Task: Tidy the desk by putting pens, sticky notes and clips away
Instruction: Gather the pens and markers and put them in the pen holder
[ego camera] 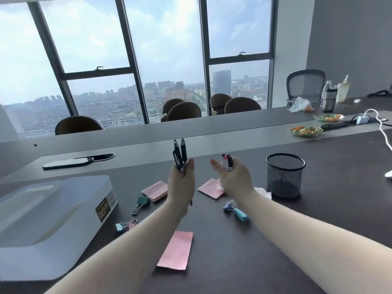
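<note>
- Right hand (234,177): fingers wrapped round a small bundle of pens (228,164), thumb held clear; the pens stand close to upright, tips or caps above the fist.
- Left hand (182,179): fingers clamped on two black pens (180,154), also near upright, long axis pointing up and slightly away from the person.
- Mesh pen cup (285,175): stands upright on the worktop (318,187) to the right of both hands, mouth open upward, apparently empty.
- Key relation: the cup lies just beside the right hand and well apart from the left. The right hand is the nearer one and would probably deliver first.
- Both bundles already run roughly parallel to the cup's axis; judged requirement is a sideways carry over the rim, then a lowering.
- Pink sticky-note pads (177,249) and binder clips (141,203) lie on the worktop beneath the forearms, not yet put away.
- Translucent plastic box (63,209) sits at the left.
</note>
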Demonstrator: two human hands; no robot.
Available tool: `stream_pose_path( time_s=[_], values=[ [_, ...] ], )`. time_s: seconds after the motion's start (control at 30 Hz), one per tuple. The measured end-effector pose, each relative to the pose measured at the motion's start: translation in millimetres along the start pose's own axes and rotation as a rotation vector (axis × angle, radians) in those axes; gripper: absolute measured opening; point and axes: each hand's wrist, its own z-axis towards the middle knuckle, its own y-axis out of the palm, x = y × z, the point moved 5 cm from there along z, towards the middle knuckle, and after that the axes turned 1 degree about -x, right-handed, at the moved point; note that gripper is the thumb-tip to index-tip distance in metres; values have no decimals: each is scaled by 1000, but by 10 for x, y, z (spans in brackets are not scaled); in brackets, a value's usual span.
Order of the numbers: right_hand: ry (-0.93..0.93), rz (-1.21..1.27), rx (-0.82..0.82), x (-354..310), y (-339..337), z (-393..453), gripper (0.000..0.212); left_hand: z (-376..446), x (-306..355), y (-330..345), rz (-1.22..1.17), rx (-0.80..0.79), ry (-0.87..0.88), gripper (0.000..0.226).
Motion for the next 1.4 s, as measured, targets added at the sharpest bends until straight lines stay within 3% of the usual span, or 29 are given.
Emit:
stream_pose_path(
  time_s=[0.27, 0.53, 0.77, 0.9, 1.07, 1.17, 1.33, 1.4],
  values=[
    [-57, -82, 217, -348, -1158, 651, 42, 154, 748, 1408, -206, -167, 32, 26],
    [77, -177, 270, 122, -1713, 858, 35, 126, 554, 2354, -308, -190, -116, 40],
    [95, -224, 316, 184, -1667, 1015, 41, 176, 479, 2439, -141, -214, -132, 29],
    [113, -306, 286, 164, -1590, 1022, 33, 174, 516, 2353, -9, -208, -131, 31],
    [82, -461, 253, 115, -1526, 952, 28, 164, 432, 2203, 319, -229, -174, 40],
    [75, -486, 266, 95, -1514, 918, 11, 112, 355, 2158, 302, -236, -206, 43],
    [40, -445, 326, 47, -1538, 849, 18, 91, 270, 2202, 217, -274, -257, 31],
    [26, -436, 349, 31, -1553, 818, 20, 63, 333, 2165, 176, -294, -276, 50]
  ],
)
